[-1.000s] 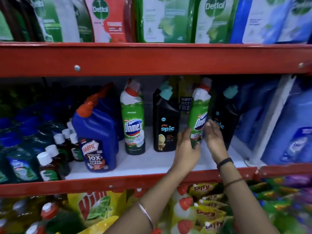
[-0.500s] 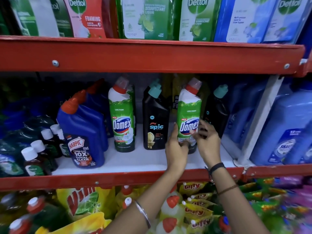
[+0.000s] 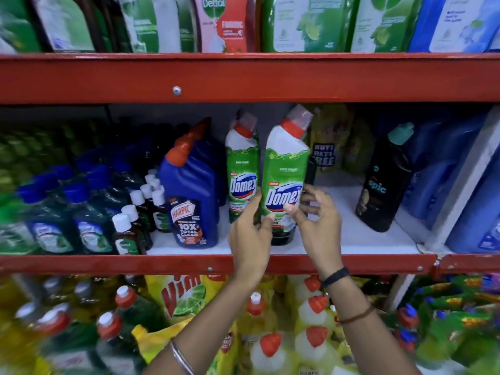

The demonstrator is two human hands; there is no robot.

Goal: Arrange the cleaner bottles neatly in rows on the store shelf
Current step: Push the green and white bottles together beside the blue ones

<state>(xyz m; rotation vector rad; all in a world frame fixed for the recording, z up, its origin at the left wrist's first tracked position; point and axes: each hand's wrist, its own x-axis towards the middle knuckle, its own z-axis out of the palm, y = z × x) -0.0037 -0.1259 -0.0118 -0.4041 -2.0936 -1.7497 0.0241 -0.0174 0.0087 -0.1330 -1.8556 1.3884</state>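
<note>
A green Domex bottle (image 3: 284, 169) with a red cap stands tilted a little to the right on the white middle shelf (image 3: 357, 236). My left hand (image 3: 250, 234) grips its lower left side. From the other side my right hand (image 3: 318, 223) holds it, thumb on the label and fingers behind. A second Domex bottle (image 3: 242, 169) stands just to its left, almost touching. A thin strip of a black bottle (image 3: 311, 170) shows behind the held one. Another black Spic bottle (image 3: 385, 182) stands apart at the right. A blue Harpic bottle (image 3: 192, 204) stands at the left.
Small brown bottles (image 3: 130, 228) and dark green bottles (image 3: 54, 220) crowd the shelf's left end. Large blue jugs (image 3: 481, 201) sit past a white divider (image 3: 465, 182). The red upper rail (image 3: 243, 79) hangs close above the caps. Yellow bottles and pouches (image 3: 311, 315) fill the shelf below.
The held Domex bottle has moved left, from the right of a black Spic bottle to in front of it, beside the other Domex bottle. Both hands moved with it.
</note>
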